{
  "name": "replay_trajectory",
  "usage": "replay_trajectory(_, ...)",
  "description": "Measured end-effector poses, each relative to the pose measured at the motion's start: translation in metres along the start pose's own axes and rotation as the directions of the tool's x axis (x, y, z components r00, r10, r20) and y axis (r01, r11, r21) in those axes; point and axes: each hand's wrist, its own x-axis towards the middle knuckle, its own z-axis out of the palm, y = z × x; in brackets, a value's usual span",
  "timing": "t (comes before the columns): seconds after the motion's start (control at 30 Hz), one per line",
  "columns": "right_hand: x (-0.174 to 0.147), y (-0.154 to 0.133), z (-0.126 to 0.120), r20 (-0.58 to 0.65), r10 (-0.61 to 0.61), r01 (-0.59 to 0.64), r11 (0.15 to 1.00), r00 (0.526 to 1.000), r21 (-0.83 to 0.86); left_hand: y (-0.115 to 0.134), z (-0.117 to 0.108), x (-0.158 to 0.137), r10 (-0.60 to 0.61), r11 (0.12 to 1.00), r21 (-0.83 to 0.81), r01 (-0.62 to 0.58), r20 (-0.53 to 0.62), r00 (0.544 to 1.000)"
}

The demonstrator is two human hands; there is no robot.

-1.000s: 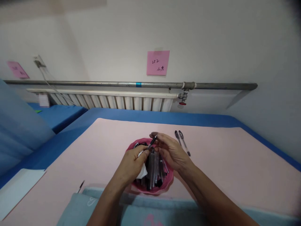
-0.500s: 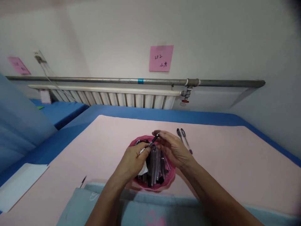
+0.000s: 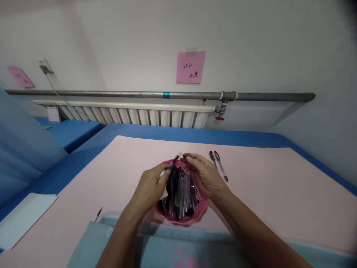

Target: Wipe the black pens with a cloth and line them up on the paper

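My left hand [image 3: 152, 186] grips a pen [image 3: 174, 160], which slants up to the right with its pointed end uppermost. A piece of white material [image 3: 165, 193] shows under the same hand; what it is I cannot tell. My right hand [image 3: 205, 173] is close by on the right, its fingers loosely curved, a small gap from the pen tip, and I see nothing held in it. Below both hands stands a pink basket [image 3: 182, 223] with a scalloped rim. Several clear and black pens [image 3: 180, 197] lie inside it, partly covered by my left hand.
Two capped pens [image 3: 220, 163] lie right of the basket on the pink table cover [image 3: 264, 186]. Another pen [image 3: 98, 214] lies at the left beside a light-blue cloth [image 3: 92, 242]. White paper [image 3: 25, 219] rests far left. A radiator [image 3: 156, 117] runs along the wall behind.
My left hand has shifted left with the pen, so its tip has come away from my right fingers. More of the pens in the basket show. My right hand has hardly moved.
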Motion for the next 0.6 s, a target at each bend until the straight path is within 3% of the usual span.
replay_trajectory(0.07,0.001,0.001,-0.002,-0.003,-0.011,0.011,0.999,1.000,-0.053,-0.008,-0.007,0.002,-0.130,0.991,-0.059,0.123,-0.146,0.981)
replay_trajectory(0.13,0.002,0.003,-0.005,0.000,-0.030,0.029,0.988,1.000,-0.154,-0.015,-0.014,0.004,-0.265,0.962,-0.145,0.233,-0.275,0.924)
replay_trajectory(0.23,-0.003,0.005,-0.003,0.083,-0.057,0.086,0.906,0.995,-0.414,-0.020,-0.019,0.005,-0.367,0.925,-0.237,0.297,-0.349,0.862)
replay_trajectory(0.3,-0.013,0.007,0.004,0.212,-0.037,0.158,0.791,0.977,-0.591,-0.018,-0.017,0.005,-0.357,0.927,-0.234,0.292,-0.325,0.876)
replay_trajectory(0.4,-0.030,0.014,0.015,0.410,0.030,0.331,0.541,0.911,-0.773,-0.013,-0.013,0.005,-0.302,0.949,-0.174,0.263,-0.266,0.915)
replay_trajectory(0.5,-0.044,0.026,0.023,0.490,0.025,0.459,0.311,0.871,-0.832,-0.010,-0.010,0.004,-0.280,0.959,-0.117,0.258,-0.241,0.929)
replay_trajectory(0.6,-0.052,0.035,0.026,0.519,0.048,0.502,0.196,0.853,-0.843,-0.011,-0.009,0.004,-0.274,0.961,-0.104,0.257,-0.232,0.933)
